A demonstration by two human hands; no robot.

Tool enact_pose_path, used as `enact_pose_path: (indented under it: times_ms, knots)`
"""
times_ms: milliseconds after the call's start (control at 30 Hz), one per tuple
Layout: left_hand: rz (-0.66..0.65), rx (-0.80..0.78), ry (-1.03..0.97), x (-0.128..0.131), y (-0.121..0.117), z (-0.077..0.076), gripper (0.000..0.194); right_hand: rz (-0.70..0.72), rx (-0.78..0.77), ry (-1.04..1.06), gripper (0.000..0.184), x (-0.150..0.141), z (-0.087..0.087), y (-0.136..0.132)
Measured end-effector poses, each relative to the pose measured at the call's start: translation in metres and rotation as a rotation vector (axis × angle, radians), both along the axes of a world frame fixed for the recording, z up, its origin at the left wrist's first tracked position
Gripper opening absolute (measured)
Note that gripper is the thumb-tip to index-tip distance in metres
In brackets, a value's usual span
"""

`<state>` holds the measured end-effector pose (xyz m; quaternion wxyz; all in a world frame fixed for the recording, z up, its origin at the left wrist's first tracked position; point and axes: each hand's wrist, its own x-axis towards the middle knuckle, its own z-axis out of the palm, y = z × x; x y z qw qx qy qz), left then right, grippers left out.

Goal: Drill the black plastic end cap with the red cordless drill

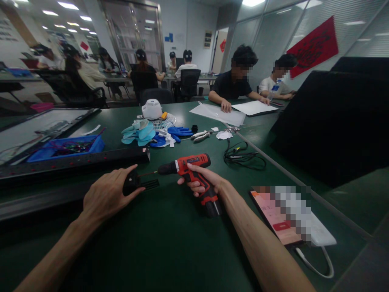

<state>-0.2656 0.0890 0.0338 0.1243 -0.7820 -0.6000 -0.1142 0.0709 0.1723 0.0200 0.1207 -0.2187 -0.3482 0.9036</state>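
Note:
My right hand (209, 178) is wrapped round the grip of a red and black cordless drill (199, 162), which lies level with its chuck toward the left. A long thin bit (147, 174) runs from the chuck to a small black part (130, 183). Thumb and fingers of my left hand (106, 194) pinch that part from both sides. A slotted black piece (151, 185) shows just beyond it; whether the two are joined I cannot tell. Behind my left hand lies a long black bar (45, 196), its near end hidden by the hand.
A blue tray (99, 145) of wires sits at the left. Fan parts, blue gloves (179, 131) and pliers (201, 136) lie ahead. A black cable (246, 158), a phone (275, 217) and a black screen-like panel (331, 125) are to the right. A person handles sheets (252, 107) across the table.

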Motion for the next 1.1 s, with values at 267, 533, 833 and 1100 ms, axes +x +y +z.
enact_pose_path:
  times_ms: [267, 533, 833, 1100]
  knots:
    - [0.007, -0.012, -0.013, 0.0, 0.0, 0.0, 0.077, -0.001, 0.003, 0.009, 0.062, 0.001, -0.002, 0.001]
    - [-0.003, -0.002, -0.006, -0.001, 0.001, -0.002, 0.076, -0.01, -0.013, -0.019, 0.064, 0.0, -0.002, 0.001]
    - [-0.004, 0.009, -0.025, 0.001, 0.001, 0.001, 0.075, -0.03, 0.012, -0.055, 0.061, -0.001, 0.004, 0.001]
    - [-0.012, 0.018, -0.042, 0.001, 0.001, 0.001, 0.074, -0.057, 0.023, -0.093, 0.062, -0.004, 0.009, -0.001]
